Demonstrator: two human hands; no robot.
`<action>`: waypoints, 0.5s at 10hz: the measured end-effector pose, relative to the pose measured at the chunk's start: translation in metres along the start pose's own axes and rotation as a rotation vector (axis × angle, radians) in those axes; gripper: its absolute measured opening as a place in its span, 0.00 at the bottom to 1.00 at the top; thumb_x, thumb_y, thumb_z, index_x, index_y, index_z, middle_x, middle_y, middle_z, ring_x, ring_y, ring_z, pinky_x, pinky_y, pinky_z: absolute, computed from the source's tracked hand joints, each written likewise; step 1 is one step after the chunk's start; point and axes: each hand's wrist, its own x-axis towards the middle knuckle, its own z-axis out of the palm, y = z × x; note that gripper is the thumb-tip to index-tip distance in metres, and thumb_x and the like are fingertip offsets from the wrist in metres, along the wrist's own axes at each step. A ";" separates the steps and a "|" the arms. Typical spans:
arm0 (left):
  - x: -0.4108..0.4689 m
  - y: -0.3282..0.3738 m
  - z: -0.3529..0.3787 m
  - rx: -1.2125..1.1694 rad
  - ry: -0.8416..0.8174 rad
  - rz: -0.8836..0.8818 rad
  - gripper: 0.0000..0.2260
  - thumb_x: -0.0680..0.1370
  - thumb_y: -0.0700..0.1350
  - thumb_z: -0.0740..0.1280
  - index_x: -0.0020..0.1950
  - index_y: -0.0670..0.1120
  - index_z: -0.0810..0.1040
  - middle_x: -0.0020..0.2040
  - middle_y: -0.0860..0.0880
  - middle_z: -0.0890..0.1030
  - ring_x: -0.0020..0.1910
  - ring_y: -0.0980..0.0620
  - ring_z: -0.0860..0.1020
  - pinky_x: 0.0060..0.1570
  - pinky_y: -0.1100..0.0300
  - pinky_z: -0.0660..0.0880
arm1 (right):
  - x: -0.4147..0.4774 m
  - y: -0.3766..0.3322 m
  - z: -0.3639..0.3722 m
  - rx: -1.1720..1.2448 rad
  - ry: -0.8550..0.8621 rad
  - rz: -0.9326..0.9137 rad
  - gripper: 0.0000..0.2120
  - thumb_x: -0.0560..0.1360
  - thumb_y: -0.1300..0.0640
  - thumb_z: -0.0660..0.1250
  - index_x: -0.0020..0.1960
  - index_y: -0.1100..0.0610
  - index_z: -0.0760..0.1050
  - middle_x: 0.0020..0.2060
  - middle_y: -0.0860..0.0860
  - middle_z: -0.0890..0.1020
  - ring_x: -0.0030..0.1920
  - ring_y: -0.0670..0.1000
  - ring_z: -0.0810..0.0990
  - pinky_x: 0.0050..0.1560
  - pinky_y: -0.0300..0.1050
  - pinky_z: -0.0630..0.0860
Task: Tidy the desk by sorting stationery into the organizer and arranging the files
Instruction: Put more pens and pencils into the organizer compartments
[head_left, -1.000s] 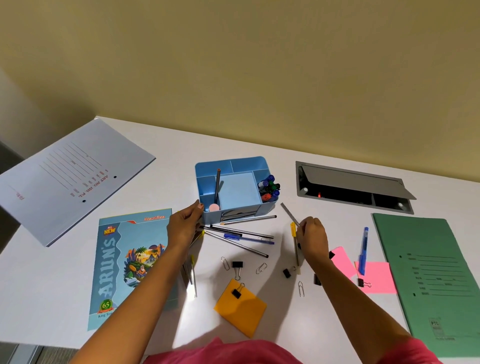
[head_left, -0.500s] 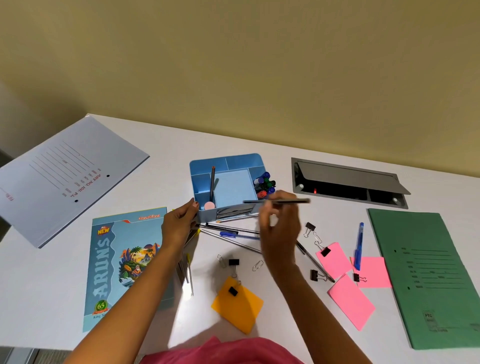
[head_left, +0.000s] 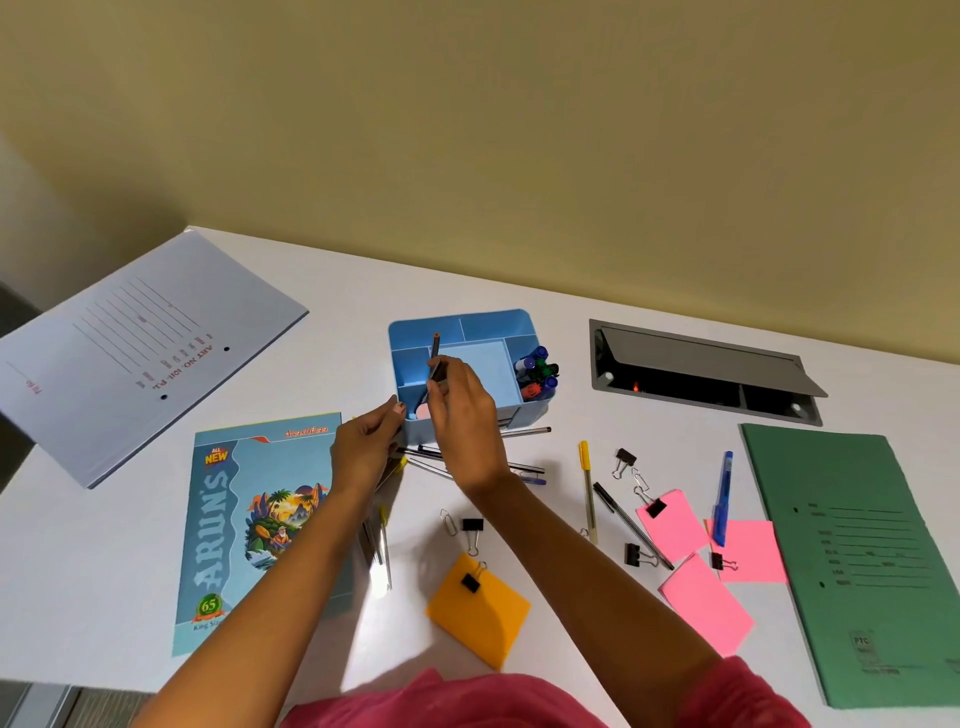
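Office desk: white desktop (head_left: 93, 571), built-in cable hatch (head_left: 696, 358), green file (head_left: 857, 545), pale file (head_left: 130, 353), blue stationery organizer (head_left: 493, 325).

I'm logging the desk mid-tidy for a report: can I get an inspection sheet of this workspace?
Surface: white desk, strewn.
Job's things: blue organizer holds markers; loose pens before it; green file right, grey file left.
Clutter: binder clips, pink notes, orange note, notebook.
Grippers: left hand grips organizer's corner; right hand pinches dark pen above it.
Cables: nothing seen.
Surroundings: yellow wall; open desk hatch.
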 end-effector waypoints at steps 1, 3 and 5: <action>-0.002 0.003 0.002 -0.013 0.005 0.009 0.18 0.76 0.56 0.67 0.61 0.49 0.80 0.53 0.45 0.84 0.52 0.45 0.81 0.56 0.48 0.78 | 0.003 0.000 -0.006 0.080 0.022 0.027 0.17 0.80 0.64 0.57 0.68 0.61 0.69 0.60 0.59 0.76 0.59 0.54 0.75 0.60 0.43 0.71; -0.003 0.005 0.002 0.002 0.007 0.031 0.18 0.77 0.53 0.66 0.62 0.46 0.79 0.54 0.43 0.83 0.52 0.46 0.81 0.51 0.56 0.79 | -0.014 0.018 -0.023 0.130 0.219 -0.017 0.16 0.80 0.66 0.56 0.68 0.64 0.68 0.58 0.55 0.77 0.54 0.49 0.80 0.56 0.39 0.78; -0.003 0.004 0.002 0.024 0.005 0.053 0.17 0.78 0.53 0.65 0.63 0.45 0.79 0.54 0.43 0.83 0.49 0.48 0.80 0.41 0.66 0.76 | -0.043 0.058 -0.034 -0.058 0.244 0.118 0.09 0.80 0.65 0.59 0.57 0.62 0.74 0.48 0.56 0.81 0.46 0.50 0.81 0.47 0.41 0.80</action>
